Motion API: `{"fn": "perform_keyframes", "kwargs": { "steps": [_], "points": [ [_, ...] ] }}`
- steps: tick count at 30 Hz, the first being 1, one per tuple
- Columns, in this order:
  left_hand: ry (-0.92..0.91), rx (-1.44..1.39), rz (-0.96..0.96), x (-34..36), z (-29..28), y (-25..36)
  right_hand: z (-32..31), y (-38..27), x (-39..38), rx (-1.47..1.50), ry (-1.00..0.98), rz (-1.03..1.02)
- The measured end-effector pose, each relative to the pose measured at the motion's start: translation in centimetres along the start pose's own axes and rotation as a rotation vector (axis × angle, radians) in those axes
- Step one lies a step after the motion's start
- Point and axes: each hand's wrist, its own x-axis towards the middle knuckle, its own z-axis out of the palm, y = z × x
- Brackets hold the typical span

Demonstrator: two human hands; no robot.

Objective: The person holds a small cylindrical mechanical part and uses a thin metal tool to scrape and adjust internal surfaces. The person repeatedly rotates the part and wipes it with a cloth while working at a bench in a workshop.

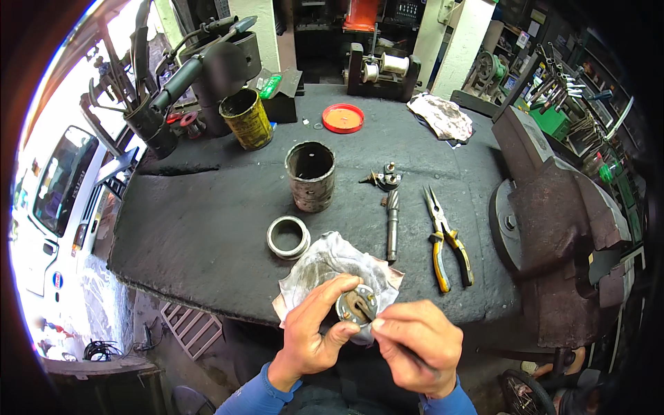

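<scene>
My left hand [316,332] grips a small round metal part [351,298] with bolts on its face, over a stained white rag [311,266]. My right hand [415,346] pinches something thin and dark at that part's right side; I cannot make it out. Beyond the rag are a metal ring [288,219], an open metal cylinder [310,197], a small dark fitting with terminals [388,178] and a shaft [393,229] with a grooved end. Yellow-black long-nose pliers [452,250] lie to their right.
A large vise [574,242] fills the bench's [180,228] right side. A yellow can [250,128], tool holder [146,126], red lid [343,109], spool stand [383,72] and crumpled cloth [443,117] line the back. A white vehicle [48,235] stands beyond the left edge.
</scene>
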Motion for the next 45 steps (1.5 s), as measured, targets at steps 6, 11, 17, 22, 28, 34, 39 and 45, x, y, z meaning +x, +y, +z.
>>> {"fn": "perform_keyframes", "kwargs": {
  "steps": [6,11,17,22,28,34,39,45],
  "points": [
    [0.001,0.031,0.022,0.3,0.2,-0.1,-0.2,-0.4,0.0,-0.104,0.070,0.017],
    [0.008,0.043,0.060,0.4,0.3,-0.3,-0.5,-1.4,-0.5,-0.054,0.011,-0.032],
    [0.008,0.046,0.068,0.4,0.3,-0.6,-1.5,-0.3,-0.5,-0.087,-0.057,-0.056],
    [-0.002,0.021,0.033,0.3,-0.2,-0.4,-0.9,0.0,0.8,-0.084,-0.098,-0.037],
    [0.006,0.013,0.014,0.6,0.2,-0.1,0.4,0.1,0.7,-0.112,0.035,-0.028],
    [-0.003,0.035,0.038,0.2,0.1,0.0,0.4,-1.1,-0.7,-0.152,0.061,-0.013],
    [0.000,0.023,0.045,0.4,0.1,0.1,0.2,-1.0,-1.2,-0.166,0.073,-0.036],
    [0.005,0.007,0.025,0.1,0.1,-0.2,0.9,-1.1,-0.8,-0.180,0.065,-0.012]
  ]
}}
